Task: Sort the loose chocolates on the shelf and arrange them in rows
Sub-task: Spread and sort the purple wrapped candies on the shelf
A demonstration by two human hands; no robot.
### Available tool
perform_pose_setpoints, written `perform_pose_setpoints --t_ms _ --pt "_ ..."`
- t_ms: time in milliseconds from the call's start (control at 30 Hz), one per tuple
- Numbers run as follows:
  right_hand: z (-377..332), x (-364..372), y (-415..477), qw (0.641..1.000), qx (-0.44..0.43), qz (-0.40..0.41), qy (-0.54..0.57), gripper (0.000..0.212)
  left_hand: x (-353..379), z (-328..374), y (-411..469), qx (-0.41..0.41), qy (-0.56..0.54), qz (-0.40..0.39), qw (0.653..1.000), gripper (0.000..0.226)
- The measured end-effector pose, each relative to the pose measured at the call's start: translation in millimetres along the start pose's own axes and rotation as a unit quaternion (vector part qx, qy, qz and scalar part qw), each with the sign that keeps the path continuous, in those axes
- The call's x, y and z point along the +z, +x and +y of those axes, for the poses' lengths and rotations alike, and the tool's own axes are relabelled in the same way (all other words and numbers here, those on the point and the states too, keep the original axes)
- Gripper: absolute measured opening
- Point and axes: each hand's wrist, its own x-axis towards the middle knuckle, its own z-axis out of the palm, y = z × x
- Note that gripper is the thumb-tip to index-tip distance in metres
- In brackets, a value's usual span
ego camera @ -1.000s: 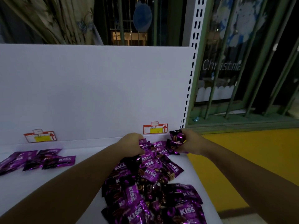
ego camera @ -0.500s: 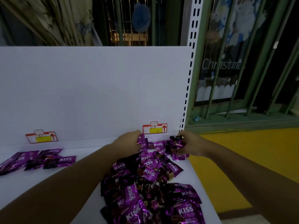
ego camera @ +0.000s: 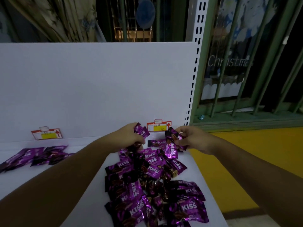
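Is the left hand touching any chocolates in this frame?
Touching. The head view shows the left hand with its fingers and thumb curled round a few purple chocolates that stick out above its fingers.

Shop: slotted shelving upright beyond the right hand, back-panel price tags either side of the left hand.

Reaches forward with both bare forearms, angled inward toward the price tag. Grips a bunch of packets in the curled left hand, just left of and below the tag. Pinches a second bunch between thumb and fingers of the right hand, just right of the tag.
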Motion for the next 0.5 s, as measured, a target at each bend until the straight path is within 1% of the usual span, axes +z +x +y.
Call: perform_pose_setpoints --t_ms 133,200,300,367,433,500 --pt "-1 15 7 0.992 -0.008 0.026 0.121 0.025 17 5 1 -0.02 -0.117 -0.015 0.993 0.011" --pt "-3 21 10 0.988 -0.016 0.044 0.147 0.024 21 8 2 -0.029 -0.135 -0.022 0.99 0.008" --pt "-7 32 13 0.986 -0.031 0.037 0.158 0.023 26 9 3 -0.024 -0.116 -0.02 0.993 0.011" --pt "-10 39 12 0.986 -0.041 0.032 0.157 0.024 27 8 4 -0.024 -0.089 -0.008 0.996 0.021" --pt "-12 40 14 0.99 -0.051 0.059 0.118 0.024 24 8 3 -0.022 -0.078 0.001 0.997 0.024" --pt "-14 35 13 0.991 -0.044 0.097 0.077 0.026 16 6 -1 -0.028 -0.095 0.004 0.995 0.019"
